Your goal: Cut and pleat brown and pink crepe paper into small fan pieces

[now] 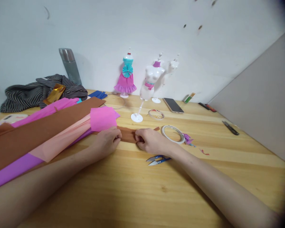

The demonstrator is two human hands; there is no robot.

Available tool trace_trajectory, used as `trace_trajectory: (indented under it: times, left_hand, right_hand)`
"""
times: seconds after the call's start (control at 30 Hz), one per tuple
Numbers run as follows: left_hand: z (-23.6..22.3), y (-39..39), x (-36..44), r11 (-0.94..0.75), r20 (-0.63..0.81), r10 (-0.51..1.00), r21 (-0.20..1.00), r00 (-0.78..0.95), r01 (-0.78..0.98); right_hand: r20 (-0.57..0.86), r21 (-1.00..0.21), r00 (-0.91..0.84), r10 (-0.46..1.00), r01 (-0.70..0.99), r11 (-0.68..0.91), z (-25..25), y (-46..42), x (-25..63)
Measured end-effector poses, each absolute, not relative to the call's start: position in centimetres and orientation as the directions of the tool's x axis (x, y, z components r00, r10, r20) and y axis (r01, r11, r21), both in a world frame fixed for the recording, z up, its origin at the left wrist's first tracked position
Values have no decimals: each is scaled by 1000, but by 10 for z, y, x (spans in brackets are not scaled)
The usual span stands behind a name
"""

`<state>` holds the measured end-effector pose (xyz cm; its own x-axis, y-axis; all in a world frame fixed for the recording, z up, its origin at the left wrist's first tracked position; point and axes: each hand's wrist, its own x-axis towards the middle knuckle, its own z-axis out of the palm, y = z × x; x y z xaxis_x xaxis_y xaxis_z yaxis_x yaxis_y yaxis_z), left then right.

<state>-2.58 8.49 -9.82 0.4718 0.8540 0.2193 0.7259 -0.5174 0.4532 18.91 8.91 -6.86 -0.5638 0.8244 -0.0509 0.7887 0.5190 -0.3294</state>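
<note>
A brown crepe paper strip (127, 134) stretches between my two hands, just above or on the wooden table. My left hand (108, 139) is closed on its left end, with the fingers curled. Its right part is gripped by my right hand (150, 139), also closed. Behind my left hand lies a pink paper piece (103, 118) on top of stacked crepe paper. Blue-handled thread snips (158, 160) lie partly under my right wrist. A roll of white tape (165, 131) rests beyond that wrist, beside purple paper scraps (188, 139).
Brown crepe paper (49, 133) and other coloured sheets cover the left side. Small mannequins stand at the back, one in a pink skirt (125, 81), another nearly bare (147, 77). A phone (173, 105), a cutter knife (230, 127) and a flask (71, 68) stand or lie around.
</note>
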Motion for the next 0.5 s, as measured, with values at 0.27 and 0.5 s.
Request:
trace_trajectory:
  times: [0.27, 0.5]
  left_hand:
    - [-97, 84, -26, -522, 236, 852, 456, 468, 721]
    - [-92, 84, -24, -461, 178, 883, 501, 434, 732]
  right_hand:
    - [-48, -369, -562, 826, 779, 508, -69, 92, 190]
    - [-105, -352, -523, 846, 815, 460, -64, 92, 191]
